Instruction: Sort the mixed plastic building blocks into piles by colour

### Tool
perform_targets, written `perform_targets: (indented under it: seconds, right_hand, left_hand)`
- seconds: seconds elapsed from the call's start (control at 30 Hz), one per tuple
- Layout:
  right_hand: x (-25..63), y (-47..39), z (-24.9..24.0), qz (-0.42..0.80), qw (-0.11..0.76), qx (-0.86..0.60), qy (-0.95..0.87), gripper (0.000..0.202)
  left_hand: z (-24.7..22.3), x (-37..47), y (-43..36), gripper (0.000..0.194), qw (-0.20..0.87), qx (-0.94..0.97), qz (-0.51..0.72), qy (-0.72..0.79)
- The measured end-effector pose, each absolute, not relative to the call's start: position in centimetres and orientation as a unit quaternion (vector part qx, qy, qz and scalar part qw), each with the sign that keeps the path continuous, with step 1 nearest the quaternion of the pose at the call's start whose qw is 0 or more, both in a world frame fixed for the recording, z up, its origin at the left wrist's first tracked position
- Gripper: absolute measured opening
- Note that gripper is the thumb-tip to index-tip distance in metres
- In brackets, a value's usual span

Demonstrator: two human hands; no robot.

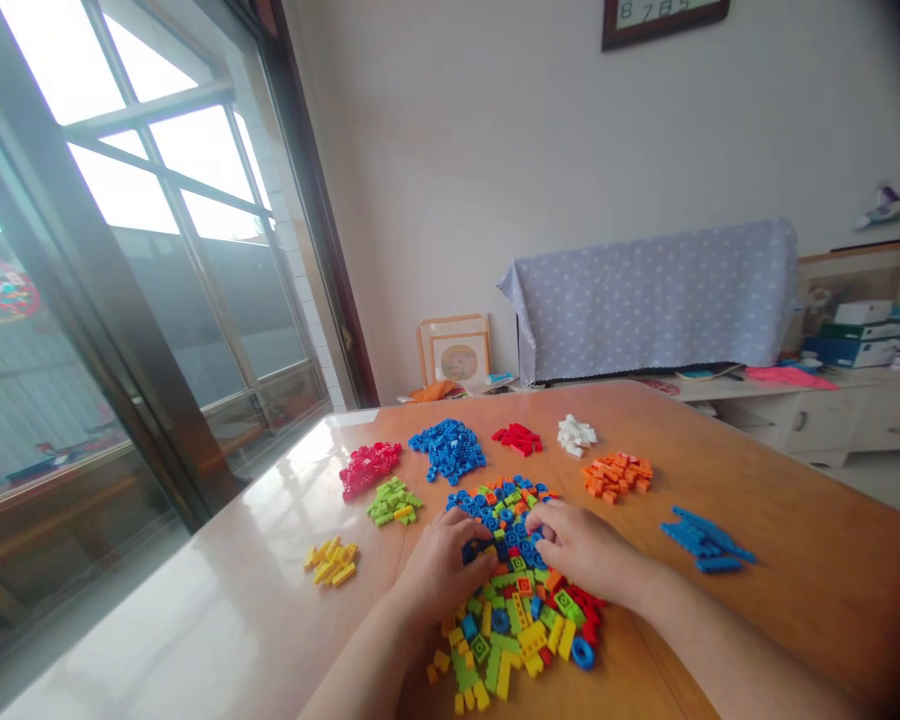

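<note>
A mixed pile of toy building bricks (506, 620) in several colours lies before me on the table, with many blue wheel-like rings in its far part. My left hand (450, 562) rests at the pile's left side, thumb and fingers apart and bent over the pieces. Bricks show in the gap between them. At the pile's right side, my right hand (577, 540) has its fingers curled in against the blue rings (521, 545). Whatever its fingertips hold, if anything, is hidden. Red bricks (589, 612) lie below that wrist.
Around the pile on the wooden table (795, 620) are single-colour heaps: yellow (331, 562), lime green (392, 502), pinkish red (370, 468), blue (448, 449), red (517, 438), white (575, 434), orange (616, 475) and long blue pieces (705, 540). A window stands left.
</note>
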State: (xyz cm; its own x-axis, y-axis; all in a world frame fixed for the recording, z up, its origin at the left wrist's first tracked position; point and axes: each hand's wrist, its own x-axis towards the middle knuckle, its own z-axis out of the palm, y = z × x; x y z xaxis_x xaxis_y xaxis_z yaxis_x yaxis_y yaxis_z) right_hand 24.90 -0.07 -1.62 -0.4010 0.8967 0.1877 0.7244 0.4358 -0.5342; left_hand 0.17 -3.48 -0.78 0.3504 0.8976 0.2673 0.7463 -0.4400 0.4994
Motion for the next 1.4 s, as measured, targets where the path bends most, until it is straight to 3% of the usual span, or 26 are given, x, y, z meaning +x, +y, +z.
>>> perform_targets:
  seconds: [0.17,0.4,0.67,0.9,1.13,1.4]
  right_hand:
    - [25.2,0.8,-2.4,0.219,0.273,-0.486,-0.801,0.028]
    - [25.7,0.9,-1.7,0.197,0.281,-0.502,-0.794,0.022]
    - [26.5,0.5,-0.1,0.177,0.250,-0.536,-0.787,0.016]
    - [27.6,0.3,0.0,0.220,0.201,-0.522,-0.799,0.009]
    - [28.2,-0.5,0.6,0.302,0.168,-0.480,-0.806,0.012]
    - [27.9,-1.0,0.5,0.301,0.101,-0.471,-0.823,0.017]
  left_hand:
    - [-0.8,0.2,-3.2,0.021,0.153,0.800,0.247,0.525]
    - [-0.6,0.3,-3.0,0.025,0.140,0.809,0.246,0.515]
    - [-0.7,0.2,-3.2,0.031,0.147,0.816,0.259,0.496]
    - [-1.1,-0.2,-2.8,0.022,0.124,0.783,0.289,0.536]
    - [-0.9,0.2,-3.1,0.018,0.141,0.789,0.269,0.534]
    - [-0.6,0.4,-3.3,0.018,0.156,0.789,0.266,0.531]
